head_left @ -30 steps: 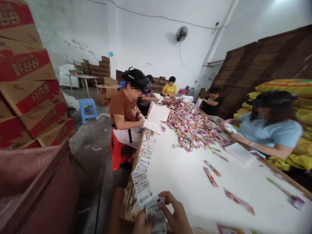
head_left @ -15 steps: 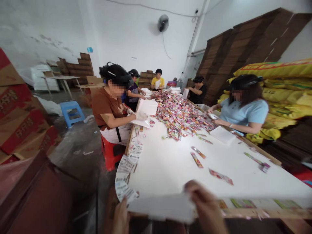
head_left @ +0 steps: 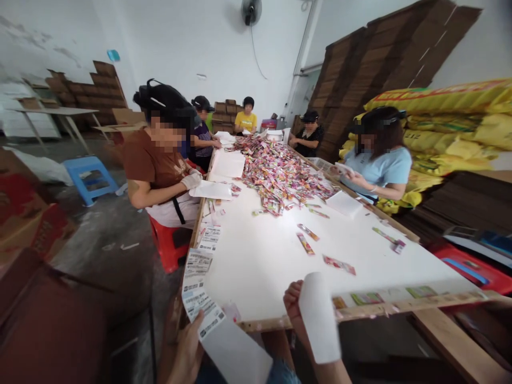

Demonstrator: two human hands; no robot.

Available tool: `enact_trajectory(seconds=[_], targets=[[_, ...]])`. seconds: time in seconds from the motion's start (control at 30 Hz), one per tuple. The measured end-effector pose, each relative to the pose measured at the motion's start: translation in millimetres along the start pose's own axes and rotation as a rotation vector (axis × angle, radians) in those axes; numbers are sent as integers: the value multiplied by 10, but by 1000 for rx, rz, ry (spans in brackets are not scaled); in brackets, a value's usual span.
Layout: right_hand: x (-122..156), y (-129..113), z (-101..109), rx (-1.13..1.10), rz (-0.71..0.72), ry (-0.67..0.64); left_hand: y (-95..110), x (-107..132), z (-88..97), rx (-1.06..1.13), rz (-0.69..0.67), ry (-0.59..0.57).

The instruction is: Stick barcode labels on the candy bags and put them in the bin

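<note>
My left hand (head_left: 184, 346) is at the bottom left, thumb pressed on a strip of printed labels (head_left: 206, 314). The strip runs along the table's left edge, and beyond my thumb it continues as a blank white length (head_left: 240, 352) slanting down over my lap. My right hand (head_left: 294, 303) is closed in a fist at the table's front edge. A curled white paper strip (head_left: 320, 320) comes out of that fist and hangs over the wrist; its grip is partly hidden. Nearest on the tabletop lie several small colourful packets, among them a pink one (head_left: 339, 264).
A heap of colourful packets (head_left: 276, 170) covers the far middle of the white table (head_left: 256, 266), which has a wooden rim. Co-workers sit along both sides and at the far end. A blue stool (head_left: 90, 176) stands left; yellow sacks (head_left: 440, 128) are stacked right.
My hands have moved apart from the blank white paper stretched between them. The paper at my right hand now curls over the wrist, and the label strip is lifted at my left. The view has shifted.
</note>
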State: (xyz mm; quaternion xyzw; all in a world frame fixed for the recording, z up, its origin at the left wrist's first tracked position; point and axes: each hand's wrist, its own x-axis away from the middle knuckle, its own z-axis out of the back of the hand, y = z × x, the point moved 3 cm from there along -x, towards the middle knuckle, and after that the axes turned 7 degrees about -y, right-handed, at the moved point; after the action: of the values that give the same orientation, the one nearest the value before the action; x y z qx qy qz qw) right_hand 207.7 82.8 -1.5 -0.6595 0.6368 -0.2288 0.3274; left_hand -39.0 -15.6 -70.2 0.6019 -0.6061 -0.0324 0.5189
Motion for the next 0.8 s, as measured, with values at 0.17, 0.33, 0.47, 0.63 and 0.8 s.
enact_trajectory(seconds=[0.17, 0.33, 0.47, 0.63, 0.8], targets=[[-111, 181, -101, 68, -10, -118, 2, 32, 12, 41, -51, -5], [-86, 165, -75, -19, -63, -93, -30, -25, 42, 13, -27, 15], [-129, 125, 195, 68, -3, -33, -8, -34, 47, -37, -3, 11], [-375, -535, 925, 518, 213, 240, 56, 51, 3, -124, 0, 47], [-843, -1494, 1542, 725, 333, 431, 43, -102, 92, -232, -28, 54]])
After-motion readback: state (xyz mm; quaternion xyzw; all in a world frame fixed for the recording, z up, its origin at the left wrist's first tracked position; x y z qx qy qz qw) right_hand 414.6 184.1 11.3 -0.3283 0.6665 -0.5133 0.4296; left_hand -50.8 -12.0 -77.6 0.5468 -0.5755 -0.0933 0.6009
